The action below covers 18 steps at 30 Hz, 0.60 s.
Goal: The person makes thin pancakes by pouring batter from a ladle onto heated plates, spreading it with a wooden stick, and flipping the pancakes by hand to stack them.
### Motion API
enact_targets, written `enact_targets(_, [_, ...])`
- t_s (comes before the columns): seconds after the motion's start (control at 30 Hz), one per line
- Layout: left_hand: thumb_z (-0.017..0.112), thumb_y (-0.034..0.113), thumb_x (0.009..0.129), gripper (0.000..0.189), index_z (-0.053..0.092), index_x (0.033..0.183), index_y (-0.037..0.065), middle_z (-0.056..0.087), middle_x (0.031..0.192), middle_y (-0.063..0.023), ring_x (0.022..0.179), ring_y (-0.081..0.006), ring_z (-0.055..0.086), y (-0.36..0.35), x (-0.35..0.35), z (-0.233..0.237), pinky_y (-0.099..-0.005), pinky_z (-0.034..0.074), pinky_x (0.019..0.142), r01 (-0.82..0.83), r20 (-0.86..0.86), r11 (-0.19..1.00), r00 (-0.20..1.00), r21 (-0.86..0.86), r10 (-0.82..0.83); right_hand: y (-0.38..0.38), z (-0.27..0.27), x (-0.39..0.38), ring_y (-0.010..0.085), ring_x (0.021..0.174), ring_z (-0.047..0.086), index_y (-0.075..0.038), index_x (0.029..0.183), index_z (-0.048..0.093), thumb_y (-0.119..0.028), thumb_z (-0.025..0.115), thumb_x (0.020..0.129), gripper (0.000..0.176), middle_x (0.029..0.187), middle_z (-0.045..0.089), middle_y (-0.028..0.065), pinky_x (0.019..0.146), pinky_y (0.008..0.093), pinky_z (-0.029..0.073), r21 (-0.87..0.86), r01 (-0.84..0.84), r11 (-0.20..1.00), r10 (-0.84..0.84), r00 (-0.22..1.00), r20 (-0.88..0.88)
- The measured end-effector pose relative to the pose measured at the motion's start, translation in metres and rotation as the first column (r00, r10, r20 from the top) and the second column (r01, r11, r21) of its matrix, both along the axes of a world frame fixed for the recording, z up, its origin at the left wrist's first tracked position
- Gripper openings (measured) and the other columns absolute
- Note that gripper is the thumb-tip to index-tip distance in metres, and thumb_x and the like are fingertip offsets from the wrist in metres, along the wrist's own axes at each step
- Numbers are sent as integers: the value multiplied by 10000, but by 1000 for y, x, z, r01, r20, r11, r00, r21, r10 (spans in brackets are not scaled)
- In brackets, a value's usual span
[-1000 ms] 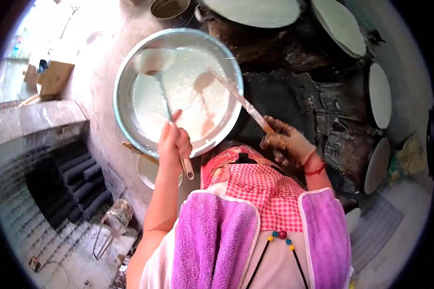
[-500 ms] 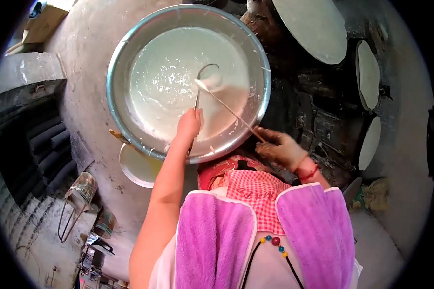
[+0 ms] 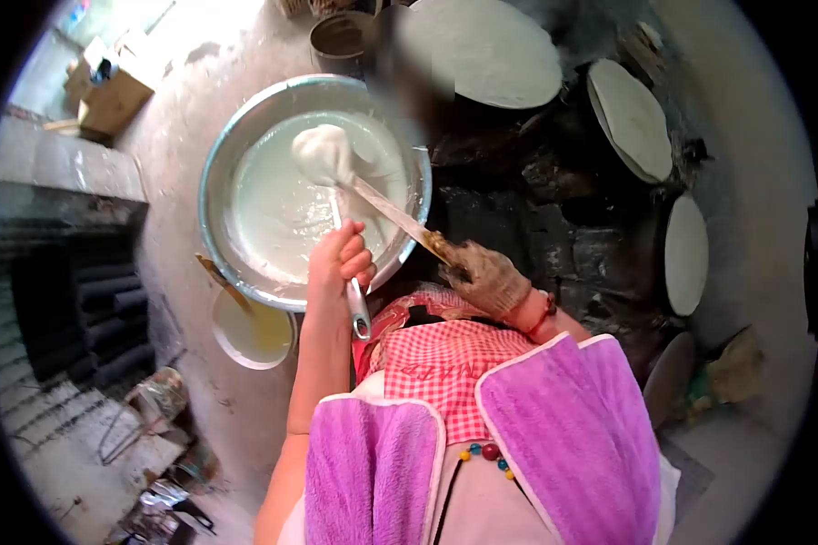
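A wide metal basin (image 3: 207, 182) holds pale, wet batter (image 3: 282, 218). My left hand (image 3: 338, 259) is closed around the metal handle of a ladle (image 3: 358, 313), whose bowl, heaped with white batter, hangs over the basin. In my right hand (image 3: 489, 280), which wears a stained glove, is a flat wooden stick (image 3: 391, 213). Its batter-coated far end meets the batter at the ladle's bowl. The ladle's rim is hidden under the white mass.
To the right, large white rounds (image 3: 491, 54) lie over a dark, sooty stove (image 3: 482, 218). A small bowl (image 3: 286, 350) of yellowish liquid with a wooden-handled tool (image 3: 223, 277) stands left of the basin. A dark bucket (image 3: 339, 45) is behind it, and a cardboard box (image 3: 114, 102) at far left.
The ladle has come up out of the batter with a full bowl. The stick's tip stays by it as my right hand moves left. The view has shifted, showing the basin lower.
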<state>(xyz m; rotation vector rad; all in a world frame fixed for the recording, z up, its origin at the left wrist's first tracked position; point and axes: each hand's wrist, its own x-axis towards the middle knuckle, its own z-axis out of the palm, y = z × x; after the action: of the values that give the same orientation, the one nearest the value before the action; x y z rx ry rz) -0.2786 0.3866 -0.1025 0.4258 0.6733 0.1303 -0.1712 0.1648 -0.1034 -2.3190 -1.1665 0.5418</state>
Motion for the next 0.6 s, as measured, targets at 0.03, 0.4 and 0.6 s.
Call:
enact_targets(0.03, [497,209,961,181,501,965,28,305,550,79,390,-26,302,-3,-3,23,-204,317,352,-32,42,999,999,27,31,-1,7,-1,344,867,619,-111,1195,594,-212,626,825,385,1035,637,170,794,394,507,-13,9,1000,-10,999,-30])
enact_targets(0.4, [361,235,1020,376,429,1288,-21,307,591,55,377,-34,286,19,-7,244,-209,304,324,-119,560,934,823,337,-97,44,161,53,99,542,586,-57,1358,440,-51,611,866,521,865,651,137,378,189,425,668,392,632,632,238,-738])
enact_targets(0.6, [313,222,1025,428,340,1355,-49,324,632,24,413,-56,324,40,-36,206,-221,335,357,245,417,954,895,-170,-155,70,53,57,156,445,560,-44,1358,396,-143,607,881,531,971,617,250,352,220,435,481,492,725,651,-265,-711])
